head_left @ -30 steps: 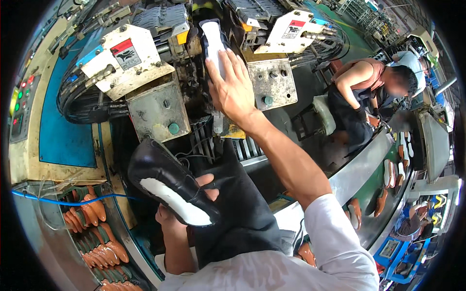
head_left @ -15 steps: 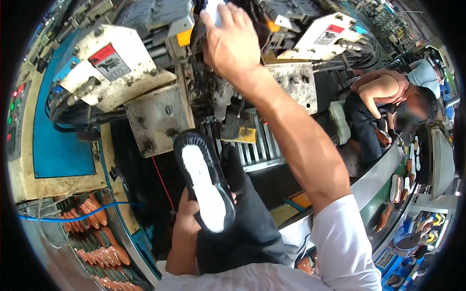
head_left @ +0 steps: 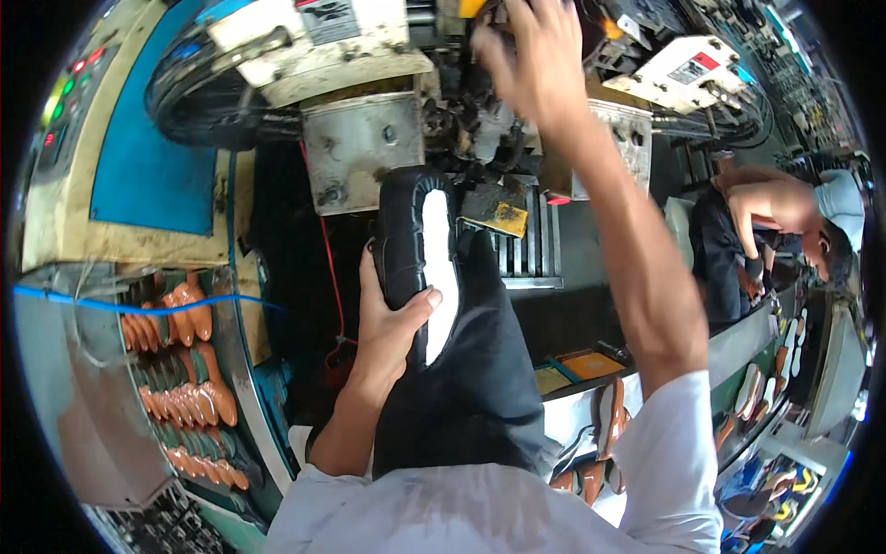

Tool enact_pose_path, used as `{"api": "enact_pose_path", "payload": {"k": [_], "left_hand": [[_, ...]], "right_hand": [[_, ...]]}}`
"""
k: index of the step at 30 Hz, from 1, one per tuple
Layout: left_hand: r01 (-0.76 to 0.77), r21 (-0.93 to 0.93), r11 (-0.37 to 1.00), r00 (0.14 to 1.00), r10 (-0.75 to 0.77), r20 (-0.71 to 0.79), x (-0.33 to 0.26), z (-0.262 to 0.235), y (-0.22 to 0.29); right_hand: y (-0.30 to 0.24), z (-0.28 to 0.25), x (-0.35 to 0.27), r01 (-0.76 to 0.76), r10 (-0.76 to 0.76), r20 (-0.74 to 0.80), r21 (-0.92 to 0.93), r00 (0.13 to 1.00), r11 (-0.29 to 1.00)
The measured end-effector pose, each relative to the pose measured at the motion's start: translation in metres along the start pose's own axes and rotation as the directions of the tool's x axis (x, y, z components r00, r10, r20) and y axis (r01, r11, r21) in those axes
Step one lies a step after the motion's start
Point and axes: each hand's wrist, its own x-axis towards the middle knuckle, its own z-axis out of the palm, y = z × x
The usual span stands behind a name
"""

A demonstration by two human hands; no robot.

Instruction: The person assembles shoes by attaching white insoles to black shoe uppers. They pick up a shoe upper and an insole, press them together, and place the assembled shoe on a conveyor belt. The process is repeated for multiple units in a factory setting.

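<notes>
- The person's left hand (head_left: 392, 323) is wrapped around a black leather shoe upper mounted on a last, its pale insole face turned up (head_left: 420, 249); the thumb presses across the pale strip near the heel end and the fingers curl round the far side.
- The shoe sits in mid-air just in front of the grey metal lasting machine (head_left: 369, 138), toe pointing toward the machine's clamps, above the person's dark apron (head_left: 480, 388).
- The right hand (head_left: 531, 55) is raised high against the machine's upper parts, fingers spread and slightly blurred; I cannot tell whether it touches or grips anything there.
- Handling, as I judge it: the last inside makes the shoe stiff and fairly weighty for its size, so it should not bend in the grip; the leather around it is soft and smooth, likely to slide a little under a loose palm.
- The waist and heel, where the left hand already sits, look like the soundest hold, leaving the toe free.
- The pale insole face seems the part to keep thumbs light on.
- To the left, a rack of orange-brown shoe lasts (head_left: 185, 369) stands well apart from the hands.
- Another person (head_left: 784, 222) bends over work at the far right.
</notes>
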Motion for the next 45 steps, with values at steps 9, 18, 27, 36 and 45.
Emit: {"api": "enact_pose_path", "payload": {"k": [9,18,27,36,45], "left_hand": [[-0.176,0.245,0.954,0.983,0.185,-0.015,-0.089,-0.080,-0.037],[-0.151,0.342,0.927,0.875,0.287,-0.391,-0.254,-0.237,-0.059],[0.489,0.569,0.662,0.308,0.479,-0.822,-0.495,-0.499,-0.151],[0.874,0.338,0.349,0.204,0.367,-0.908,-0.551,-0.609,-0.300],[0.904,0.428,-0.004,0.420,0.192,-0.887,-0.514,-0.650,-0.249]], "right_hand": [[-0.230,-0.061,-0.166,-0.792,0.185,0.810,0.584,0.556,-0.178],[-0.391,-0.076,-0.193,-0.898,-0.297,0.856,0.354,0.424,-0.260],[-0.361,-0.073,-0.203,-0.900,-0.222,0.890,0.425,0.397,0.094],[-0.266,-0.078,-0.260,-0.956,0.132,0.957,0.234,0.258,0.175],[-0.295,-0.091,-0.258,-0.956,0.144,0.970,0.154,0.194,0.249]]}}
